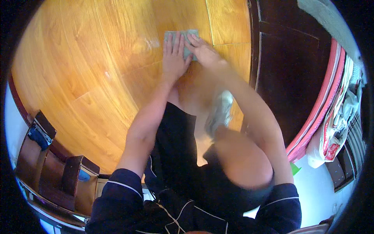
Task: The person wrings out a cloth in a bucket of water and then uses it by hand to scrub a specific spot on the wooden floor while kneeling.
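A folded grey-green cloth (189, 56) lies on the wood-plank floor (131, 44) near the top of the view. My left hand (174, 57) presses it down with the palm flat and the fingers stretched forward. On the cloth's right side rests my right hand (204, 52), its fingers angled towards the left hand. Both hands partly cover the cloth. Below them is one bent knee (248, 166), blurred, and a pale sock or shoe (220, 109) on my foot.
Along the right runs a dark wooden panel (287, 79), beside a pink-edged mattress (315, 108) with bedding (342, 125) on it. At the lower left stands an open brown shelf unit (55, 172) holding a dark blue shoe (40, 138). Pale light patches show on the floor.
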Demonstrator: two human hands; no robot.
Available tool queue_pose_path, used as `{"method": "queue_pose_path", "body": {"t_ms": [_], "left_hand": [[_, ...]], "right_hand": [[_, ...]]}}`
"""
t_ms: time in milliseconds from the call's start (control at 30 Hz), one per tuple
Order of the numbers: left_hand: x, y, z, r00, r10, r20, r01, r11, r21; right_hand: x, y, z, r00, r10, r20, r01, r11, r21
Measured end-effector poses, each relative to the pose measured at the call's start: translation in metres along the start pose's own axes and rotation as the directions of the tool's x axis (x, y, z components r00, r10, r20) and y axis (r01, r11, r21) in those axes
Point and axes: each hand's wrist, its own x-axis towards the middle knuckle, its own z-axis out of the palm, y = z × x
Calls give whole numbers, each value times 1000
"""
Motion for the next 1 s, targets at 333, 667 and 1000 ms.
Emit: {"method": "queue_pose_path", "body": {"t_ms": [333, 667, 1000], "left_hand": [[-20, 46, 39, 971, -226, -74, 233, 966, 110], [-118, 136, 93, 942, -254, 220, 253, 967, 36], [60, 126, 76, 998, -42, -36, 48, 986, 162]], "right_hand": [[-17, -1, 31, 970, -52, -238, 79, 991, 106], [-178, -20, 89, 974, 213, -80, -155, 878, 452], [-64, 86, 32, 887, 323, -330, -183, 902, 392]]}}
